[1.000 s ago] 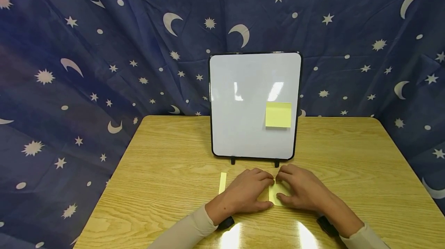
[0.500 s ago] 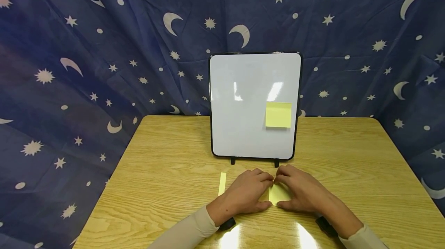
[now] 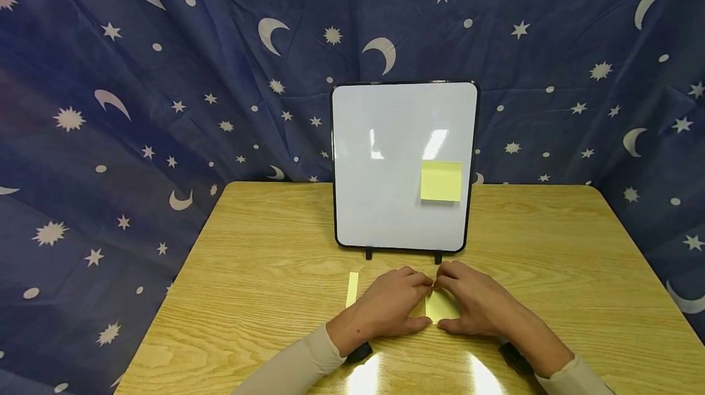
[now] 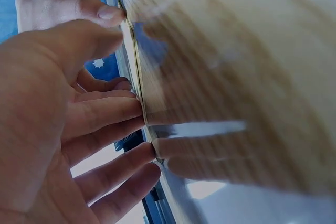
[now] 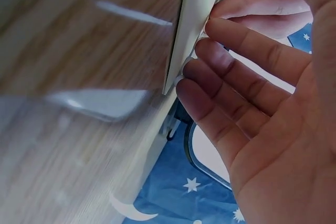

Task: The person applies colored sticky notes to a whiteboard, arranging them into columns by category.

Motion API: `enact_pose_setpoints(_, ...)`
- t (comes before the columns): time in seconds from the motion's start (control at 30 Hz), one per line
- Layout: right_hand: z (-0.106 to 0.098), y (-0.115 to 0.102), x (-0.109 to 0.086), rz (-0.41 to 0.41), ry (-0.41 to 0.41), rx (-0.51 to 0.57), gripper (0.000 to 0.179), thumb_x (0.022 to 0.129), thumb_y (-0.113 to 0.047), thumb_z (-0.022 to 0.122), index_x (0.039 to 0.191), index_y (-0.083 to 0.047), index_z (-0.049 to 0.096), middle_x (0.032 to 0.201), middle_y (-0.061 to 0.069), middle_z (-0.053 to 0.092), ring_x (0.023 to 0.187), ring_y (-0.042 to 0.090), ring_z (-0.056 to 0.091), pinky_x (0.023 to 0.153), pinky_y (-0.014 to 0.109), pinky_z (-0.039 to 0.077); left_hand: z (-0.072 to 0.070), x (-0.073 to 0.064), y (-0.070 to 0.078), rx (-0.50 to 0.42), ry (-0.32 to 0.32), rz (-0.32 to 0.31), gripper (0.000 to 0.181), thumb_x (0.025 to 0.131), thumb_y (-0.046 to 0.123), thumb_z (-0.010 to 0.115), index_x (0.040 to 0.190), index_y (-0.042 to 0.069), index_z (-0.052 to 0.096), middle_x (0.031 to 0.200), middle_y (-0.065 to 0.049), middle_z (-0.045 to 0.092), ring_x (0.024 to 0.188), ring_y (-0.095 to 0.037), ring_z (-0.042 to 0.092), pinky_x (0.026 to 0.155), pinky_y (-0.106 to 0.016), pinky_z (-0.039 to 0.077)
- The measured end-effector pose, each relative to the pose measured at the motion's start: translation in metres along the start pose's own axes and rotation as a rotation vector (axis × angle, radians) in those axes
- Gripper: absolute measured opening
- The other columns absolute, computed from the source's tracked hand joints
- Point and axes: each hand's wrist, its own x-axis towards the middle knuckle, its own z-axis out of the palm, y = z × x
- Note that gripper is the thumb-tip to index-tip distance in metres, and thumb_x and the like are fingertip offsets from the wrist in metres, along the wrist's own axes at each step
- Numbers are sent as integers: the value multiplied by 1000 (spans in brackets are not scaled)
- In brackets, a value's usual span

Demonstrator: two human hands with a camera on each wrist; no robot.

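Two-handed work on one yellow note (image 3: 442, 307), lying on the wooden surface (image 3: 259, 260) between the left hand (image 3: 393, 306) and the right hand (image 3: 478, 302), partly covered by the right. Fingers gently bent on both, thumbs set well apart from them: fingertips close together at the note's far edge, thumb tips by its near edge, no full clasp to be seen. Cannot tell how firmly pressed. Looks like the step of working the note's edges, perhaps squaring or creasing; too hidden under the fingers to say which. Next, probably calls for steadying the near edge with both thumbs, running the fingertips evenly outward along the far one, and not letting the paper skid. Just left of the left hand's wrist, a narrow yellow strip (image 3: 352, 289); beyond both hands, a whiteboard (image 3: 385, 205) bearing a second yellow square (image 3: 440, 184), straight out past the gap between the fingertips.
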Motion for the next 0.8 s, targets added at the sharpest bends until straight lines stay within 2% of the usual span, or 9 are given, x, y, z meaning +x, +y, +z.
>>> enact_pose_setpoints(0.23, 0, 0, 1, -7, 13, 5, 52, 68, -41, 97, 105, -15, 72, 113, -5, 58, 98, 10, 57, 81, 37, 57, -3, 1, 2, 24, 0, 4, 52, 97, 56, 72, 132, 18, 74, 142, 7, 65, 126, -13, 60, 105, -26, 50)
enact_pose_setpoints(0.8, -1, 1, 1, -10, 5, 56, 47, 72, -38, 96, 104, -13, 73, 114, -3, 60, 100, 11, 58, 84, 37, 57, -3, -1, 1, 5, 3, 26, 47, 101, 54, 67, 132, 19, 75, 147, 2, 64, 129, -14, 61, 109, -24, 48)
